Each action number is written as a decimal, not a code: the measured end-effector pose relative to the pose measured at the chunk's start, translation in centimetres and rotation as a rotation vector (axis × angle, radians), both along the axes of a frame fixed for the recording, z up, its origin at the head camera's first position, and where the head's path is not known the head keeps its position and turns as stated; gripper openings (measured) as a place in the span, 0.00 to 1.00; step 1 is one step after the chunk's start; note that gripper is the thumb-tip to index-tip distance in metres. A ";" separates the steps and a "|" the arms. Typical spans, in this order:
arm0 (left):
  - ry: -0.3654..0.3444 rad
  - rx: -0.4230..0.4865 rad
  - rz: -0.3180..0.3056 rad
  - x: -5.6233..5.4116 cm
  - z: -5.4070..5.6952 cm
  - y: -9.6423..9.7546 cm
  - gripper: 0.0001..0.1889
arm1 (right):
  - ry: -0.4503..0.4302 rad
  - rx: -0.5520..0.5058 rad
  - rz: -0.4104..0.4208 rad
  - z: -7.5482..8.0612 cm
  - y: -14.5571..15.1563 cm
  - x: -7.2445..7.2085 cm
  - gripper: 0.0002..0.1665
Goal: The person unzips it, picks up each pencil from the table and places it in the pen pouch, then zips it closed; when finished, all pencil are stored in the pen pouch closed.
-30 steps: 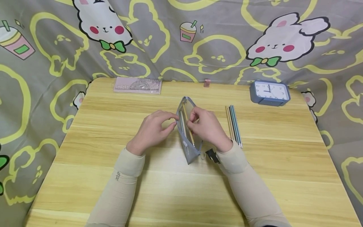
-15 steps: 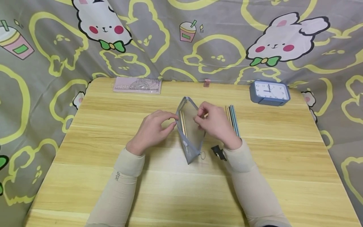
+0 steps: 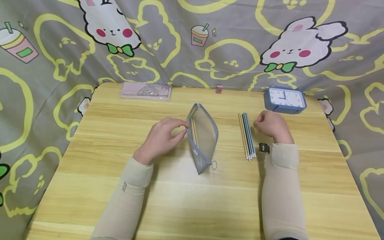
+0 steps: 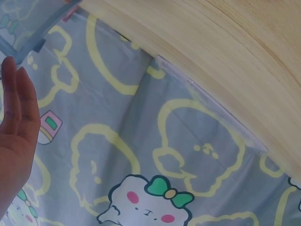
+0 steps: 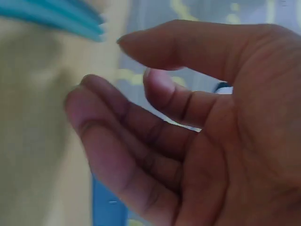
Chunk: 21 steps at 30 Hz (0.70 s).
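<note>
A grey pencil case (image 3: 211,136) stands on the table with its zipped mouth gaping. Gold-coloured pencils (image 3: 195,131) lie inside along its left wall. My left hand (image 3: 163,138) touches the case's left rim with its fingertips, index finger and thumb apart. In the left wrist view its fingers (image 4: 23,99) look straight beside the grey case (image 4: 44,26). A row of pencils (image 3: 247,136), gold, dark and teal, lies to the right of the case. Just right of them is my right hand (image 3: 273,125), loosely curled around nothing, near the teal pencils (image 5: 61,16) in the right wrist view.
A blue clock (image 3: 285,100) stands at the back right, just beyond the right hand. A pink ruler set with a protractor (image 3: 146,90) lies at the back left. A small pink block (image 3: 219,89) sits at the back edge, before a patterned curtain (image 3: 168,43).
My right hand has drawn out of the pencil case and moved right, past the loose pencils. A gold pencil it held over the case now rests inside. The left hand stays at the rim.
</note>
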<state>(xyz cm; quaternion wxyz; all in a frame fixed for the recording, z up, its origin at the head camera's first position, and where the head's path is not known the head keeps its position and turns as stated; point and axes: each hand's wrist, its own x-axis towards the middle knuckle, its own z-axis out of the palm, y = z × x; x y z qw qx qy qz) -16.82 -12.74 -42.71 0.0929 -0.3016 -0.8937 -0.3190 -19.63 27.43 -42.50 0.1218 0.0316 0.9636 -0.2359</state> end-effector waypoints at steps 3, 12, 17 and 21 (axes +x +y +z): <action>0.001 0.000 0.005 0.1 0.0 -0.1 0.09 | -0.038 0.011 0.022 -0.8 0.0 -0.3 0.05; 0.007 -0.005 0.004 0.0 0.1 -0.1 0.09 | -0.079 -0.011 0.101 -0.9 -1.3 -0.6 0.06; 0.006 -0.008 0.000 0.0 0.1 -0.1 0.09 | -0.092 0.048 0.095 -1.1 -1.6 -0.5 0.04; 0.009 -0.005 0.001 0.0 0.1 -0.1 0.09 | -0.095 0.105 0.082 -1.0 -1.8 -0.5 0.07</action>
